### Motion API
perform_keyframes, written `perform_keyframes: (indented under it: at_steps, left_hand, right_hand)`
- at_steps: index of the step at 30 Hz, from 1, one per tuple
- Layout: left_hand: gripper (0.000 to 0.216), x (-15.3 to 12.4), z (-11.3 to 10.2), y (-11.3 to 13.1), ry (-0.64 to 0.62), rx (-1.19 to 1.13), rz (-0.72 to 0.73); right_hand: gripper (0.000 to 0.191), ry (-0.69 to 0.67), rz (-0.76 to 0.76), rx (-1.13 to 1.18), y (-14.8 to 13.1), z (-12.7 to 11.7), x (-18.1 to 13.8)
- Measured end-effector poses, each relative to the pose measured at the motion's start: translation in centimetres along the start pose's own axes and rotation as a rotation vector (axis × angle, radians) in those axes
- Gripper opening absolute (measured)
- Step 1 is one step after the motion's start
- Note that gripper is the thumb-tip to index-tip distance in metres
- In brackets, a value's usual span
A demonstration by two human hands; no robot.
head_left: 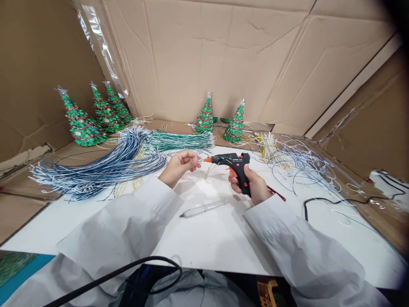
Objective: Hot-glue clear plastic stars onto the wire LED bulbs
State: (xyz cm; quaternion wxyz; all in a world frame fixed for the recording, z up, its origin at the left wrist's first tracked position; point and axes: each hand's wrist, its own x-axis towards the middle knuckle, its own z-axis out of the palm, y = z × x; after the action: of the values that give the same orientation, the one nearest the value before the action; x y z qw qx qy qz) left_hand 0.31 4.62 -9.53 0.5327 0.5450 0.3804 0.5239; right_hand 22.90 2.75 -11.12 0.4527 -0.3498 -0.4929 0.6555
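My right hand [252,184] is wrapped round the handle of a black and orange hot glue gun [228,159], with a finger at its orange trigger and a red light lit on its side. The orange nozzle points left, right up by the fingertips of my left hand [183,165]. Those fingers are pinched on something small and pale that I cannot make out. Below the gun, a clear pen-like tube with a dark tip [203,209] lies on the white board [211,247]. A thin dark red stick [277,194] shows behind my right hand.
Bundles of blue-white wire [96,170] and green-white wire [182,140] lie left and centre. Yellow wires [267,147] and loose pale strands [313,164] spread right. Several green Christmas trees [81,123] stand along the cardboard wall [204,51]. A black cable [345,200] crosses the right side.
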Motion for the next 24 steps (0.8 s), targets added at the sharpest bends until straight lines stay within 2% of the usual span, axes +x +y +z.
perform_keyframes:
  at_steps: [24]
  left_hand:
    - [0.036, -0.05, -0.08, -0.16, 0.004, -0.017, -0.013]
  right_hand:
    - [0.052, 0.028, -0.028, -0.006, 0.16, 0.05, 0.01]
